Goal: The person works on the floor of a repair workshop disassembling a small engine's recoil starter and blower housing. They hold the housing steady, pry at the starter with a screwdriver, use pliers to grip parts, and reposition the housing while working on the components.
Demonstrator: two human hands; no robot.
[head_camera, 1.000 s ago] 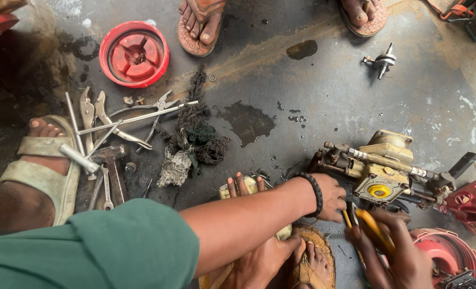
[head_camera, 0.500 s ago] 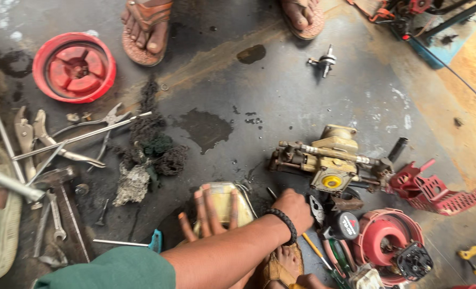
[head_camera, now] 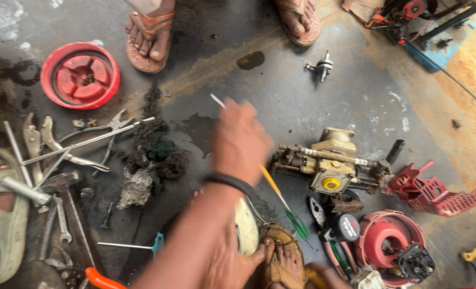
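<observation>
**Head view.** The left hand (head_camera: 240, 142), with a dark band at the wrist, is raised over the middle of the floor (head_camera: 302, 107) and blurred by motion. It is closed around a long screwdriver (head_camera: 278, 195), with the metal tip pointing toward the far-left corner and the yellow-green handle trailing toward the near edge. Half a second earlier this hand rested at the small engine (head_camera: 331, 160). It is now lifted clear to the engine's left, so the engine lies untouched, right of centre, with the screwdriver no longer on it. The right hand (head_camera: 230, 267) shows only in part beneath the forearm at the near edge, against a cream cover (head_camera: 247, 230). Its grip cannot be told. The camera has also drawn nearer since the earlier frame. A red round cover (head_camera: 80, 75) lies toward the far-left corner, loose wrenches (head_camera: 61, 150) along the left edge, and a dark clump of fibres (head_camera: 152, 155) between them and the hand.
</observation>
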